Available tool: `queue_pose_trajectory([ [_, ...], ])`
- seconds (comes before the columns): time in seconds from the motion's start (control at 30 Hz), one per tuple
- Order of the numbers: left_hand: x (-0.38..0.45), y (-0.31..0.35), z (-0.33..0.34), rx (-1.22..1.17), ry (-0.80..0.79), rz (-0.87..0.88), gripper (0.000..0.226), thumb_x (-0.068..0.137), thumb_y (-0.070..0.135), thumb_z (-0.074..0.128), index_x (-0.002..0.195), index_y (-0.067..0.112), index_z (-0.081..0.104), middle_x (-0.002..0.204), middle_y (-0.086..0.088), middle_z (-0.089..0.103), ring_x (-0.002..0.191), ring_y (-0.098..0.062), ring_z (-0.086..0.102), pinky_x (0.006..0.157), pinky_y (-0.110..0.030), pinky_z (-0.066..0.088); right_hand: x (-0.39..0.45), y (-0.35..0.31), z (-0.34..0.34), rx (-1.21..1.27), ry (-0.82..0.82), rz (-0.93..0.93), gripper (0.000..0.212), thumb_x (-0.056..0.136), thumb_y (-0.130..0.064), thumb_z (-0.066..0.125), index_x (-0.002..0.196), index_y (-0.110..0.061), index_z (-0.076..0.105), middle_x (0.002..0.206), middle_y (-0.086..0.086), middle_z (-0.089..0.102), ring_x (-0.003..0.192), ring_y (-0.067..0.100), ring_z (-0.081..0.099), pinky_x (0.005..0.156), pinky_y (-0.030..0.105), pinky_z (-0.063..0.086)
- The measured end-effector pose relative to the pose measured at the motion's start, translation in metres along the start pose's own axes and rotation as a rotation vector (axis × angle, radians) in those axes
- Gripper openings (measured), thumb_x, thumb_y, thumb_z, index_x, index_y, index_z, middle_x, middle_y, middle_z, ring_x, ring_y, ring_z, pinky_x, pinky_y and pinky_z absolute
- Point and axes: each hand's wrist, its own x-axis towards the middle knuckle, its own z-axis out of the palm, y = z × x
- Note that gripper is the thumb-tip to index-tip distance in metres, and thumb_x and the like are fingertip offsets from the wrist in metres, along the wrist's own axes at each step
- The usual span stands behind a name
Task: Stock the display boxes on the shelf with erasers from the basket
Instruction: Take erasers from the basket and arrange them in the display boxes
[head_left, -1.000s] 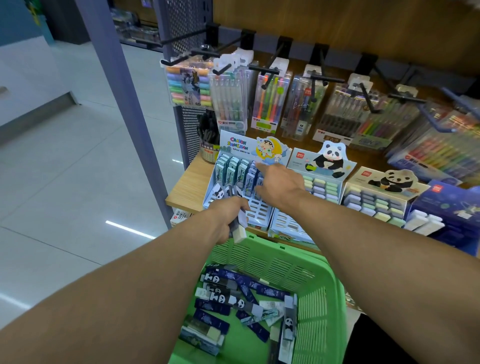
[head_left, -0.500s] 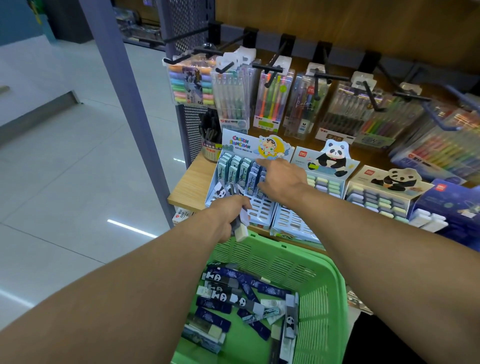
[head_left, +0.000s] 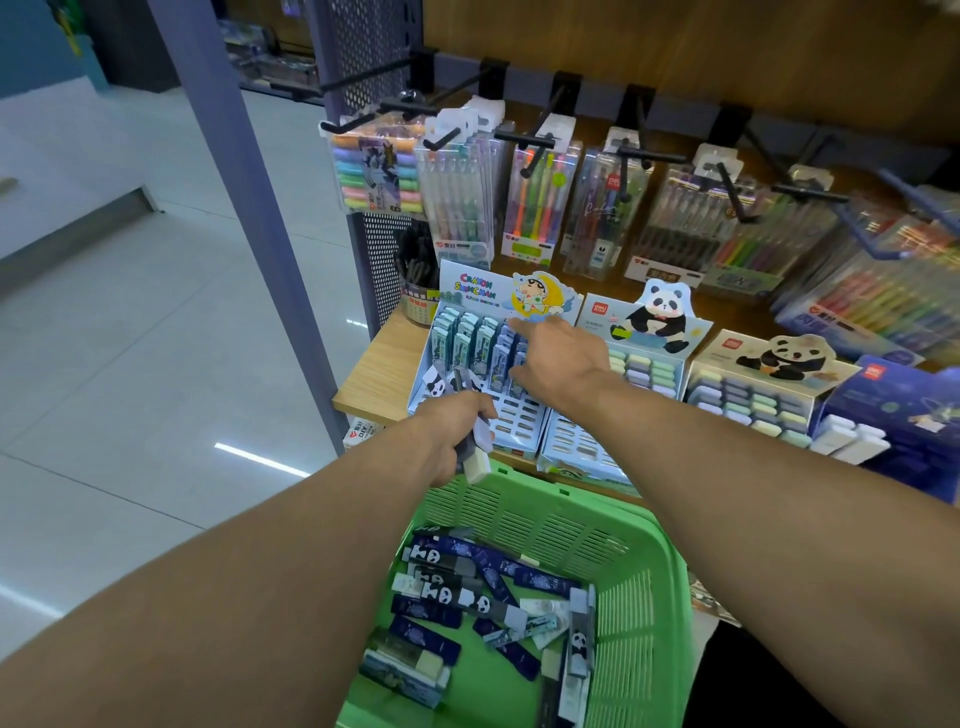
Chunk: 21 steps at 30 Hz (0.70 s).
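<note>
A green slotted plastic basket (head_left: 644, 597) is seen nearest, its floor strewn with long sleeved erasers (head_left: 467, 592), dark blue and panda-printed. Pale glossy floor tiles (head_left: 130, 338) are spread to the left, crossed by a grey slanted post (head_left: 249, 208). Above the basket's far rim, a small bundle of erasers (head_left: 475, 457) is gripped by the curled fingers of the left hand (head_left: 452, 431), a white end protruding below the fist. Just beyond, on the wooden shelf (head_left: 379, 369), a light-blue cardboard display box (head_left: 514, 415) with slotted rows is stood; its back rows are filled with upright erasers. The right hand (head_left: 556, 358) is laid over those rows, forefinger extended, the other fingers loosely bent; whether anything is pinched cannot be told. Panda-topped boxes (head_left: 654, 364) are ranged to the right, and clear pen packs (head_left: 540, 202) are hung on black hooks behind.
</note>
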Motion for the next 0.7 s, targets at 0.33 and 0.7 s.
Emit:
queue_pose_trajectory([
  [0.33,0.003,0.001,0.002,-0.032,0.039,0.027,0.007,0.089,0.013,0.062,0.091,0.009,0.056,0.076,-0.010,0.051,0.052,-0.019,0.038,0.048,-0.026,0.036,-0.008,-0.008,-0.001,-0.052,0.028,-0.094,0.051,0.100,-0.036,0.055,0.149,-0.033,0.042,0.134,0.009,0.051,0.104,0.035,0.064,0.070,0.037,0.045],
  [0.7,0.006,-0.001,-0.008,-0.097,0.079,0.027,0.011,0.086,0.010,0.063,0.080,0.008,0.055,0.067,-0.010,0.055,0.053,-0.019,0.039,0.054,-0.029,0.038,-0.003,-0.024,0.002,-0.122,-0.011,-0.117,0.055,0.103,-0.034,0.048,0.155,-0.034,0.031,0.138,0.013,0.048,0.103,0.037,0.064,0.068,0.039,0.044],
])
